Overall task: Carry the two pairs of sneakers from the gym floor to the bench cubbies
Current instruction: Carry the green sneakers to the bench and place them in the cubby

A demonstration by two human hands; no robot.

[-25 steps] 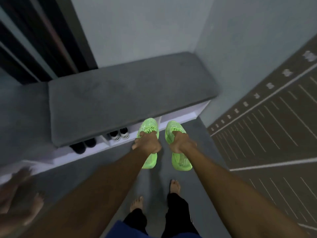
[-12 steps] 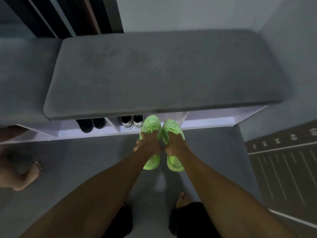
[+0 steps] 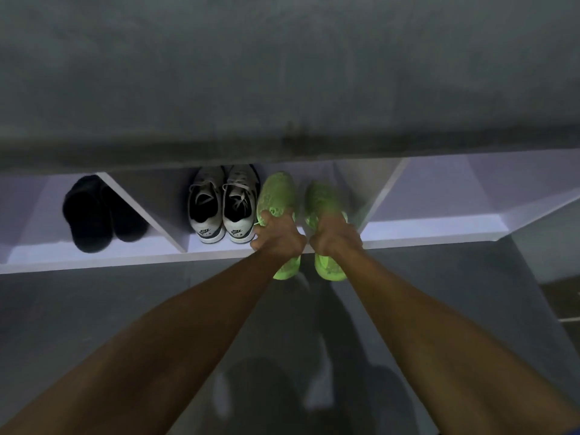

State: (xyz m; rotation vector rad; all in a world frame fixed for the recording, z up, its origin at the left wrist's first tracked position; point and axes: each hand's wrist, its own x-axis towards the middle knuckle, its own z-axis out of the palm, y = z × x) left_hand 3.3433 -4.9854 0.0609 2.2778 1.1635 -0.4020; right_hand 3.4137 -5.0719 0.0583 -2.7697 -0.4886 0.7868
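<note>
My left hand (image 3: 279, 238) grips the left neon-green sneaker (image 3: 276, 196) by its collar, and my right hand (image 3: 335, 238) grips the right neon-green sneaker (image 3: 323, 202) the same way. Both shoes point toes-first into the middle cubby of the white bench base (image 3: 439, 229), their heels still over the front ledge. A white and black pair of sneakers (image 3: 222, 205) stands in the same cubby, just left of the green pair. The grey bench cushion (image 3: 282, 73) overhangs the cubbies.
A black pair of shoes (image 3: 100, 215) sits in the left cubby, behind a slanted white divider (image 3: 141, 208). Another slanted divider (image 3: 383, 189) closes the middle cubby on the right. Grey floor (image 3: 94, 309) lies in front; my legs show blurred below.
I have bent in close to the bench, which now fills the top of the view. Both hands have carried the green sneakers forward and down, into the mouth of the middle cubby.
</note>
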